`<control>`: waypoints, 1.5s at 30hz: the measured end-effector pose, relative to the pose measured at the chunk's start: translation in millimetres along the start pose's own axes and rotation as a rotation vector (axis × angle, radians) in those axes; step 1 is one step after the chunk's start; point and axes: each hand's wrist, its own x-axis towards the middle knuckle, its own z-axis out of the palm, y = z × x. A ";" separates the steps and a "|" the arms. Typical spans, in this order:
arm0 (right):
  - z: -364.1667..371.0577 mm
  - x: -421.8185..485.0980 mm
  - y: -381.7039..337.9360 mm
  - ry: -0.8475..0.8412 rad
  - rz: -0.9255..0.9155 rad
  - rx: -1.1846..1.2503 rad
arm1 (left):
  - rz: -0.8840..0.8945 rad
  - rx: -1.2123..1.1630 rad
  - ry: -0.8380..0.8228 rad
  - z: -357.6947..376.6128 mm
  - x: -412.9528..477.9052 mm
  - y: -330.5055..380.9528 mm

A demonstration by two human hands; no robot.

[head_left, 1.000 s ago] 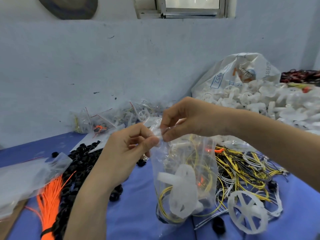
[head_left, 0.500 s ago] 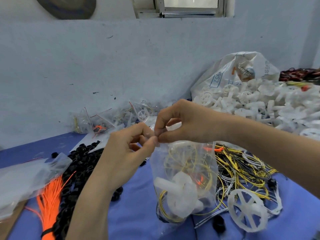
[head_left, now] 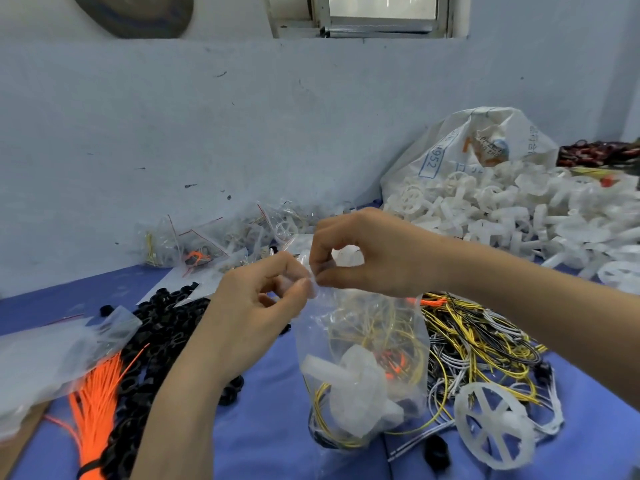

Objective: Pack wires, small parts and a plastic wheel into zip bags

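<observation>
Left hand [head_left: 266, 303] and right hand [head_left: 367, 251] pinch the top edge of the zip bag [head_left: 363, 362], which hangs just above the blue table [head_left: 263, 427]. It looks loaded, with only the seal to press shut. Through the clear, crinkled plastic show yellow wires [head_left: 398, 337], an orange bit and a white plastic wheel [head_left: 356, 386].

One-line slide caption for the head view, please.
Both hands, left hand and right hand, pinch the filled zip bag top.
</observation>
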 end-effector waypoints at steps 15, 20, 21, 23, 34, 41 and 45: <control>-1.0 -7.5 1.1 0.049 -0.046 -0.046 | 0.091 0.073 0.032 3.4 1.4 3.7; -1.4 -8.8 3.9 0.036 -0.104 -0.151 | 0.085 0.089 0.053 4.5 1.9 2.3; -1.2 -8.9 4.1 0.037 -0.117 -0.167 | 0.083 0.100 0.055 3.5 2.0 1.7; -2.1 -9.7 6.3 0.039 -0.119 -0.169 | 0.077 0.120 0.065 0.1 1.7 -0.6; 0.8 -16.8 10.3 0.028 0.022 0.035 | 0.099 0.153 0.030 4.7 0.2 4.9; -2.0 -17.0 8.3 -0.017 0.099 0.180 | 0.165 0.171 -0.008 5.4 0.4 10.0; -1.5 -16.1 7.0 -0.021 0.104 0.172 | 0.181 0.171 0.004 7.6 1.3 12.7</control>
